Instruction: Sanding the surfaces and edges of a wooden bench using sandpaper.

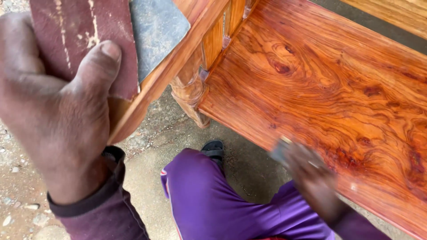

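Gripping limp, light sandpaper [84, 31] in my left hand [53, 115], thumb pinning it at ten o'clock.
My right hand [311, 178], blurred at five o'clock, presses a small pad [280, 150] on the hard bench seat [320, 75]; grip unclear.

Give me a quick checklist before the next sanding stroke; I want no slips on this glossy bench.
1. Left hand grips the sandpaper sheet against the armrest: ok.
2. Right hand on the seat board: ok.
3. What the right hand holds: cannot tell, blurred.
4. Seat board free of loose items: ok.
5. Sandalled foot planted on the ground: ok.
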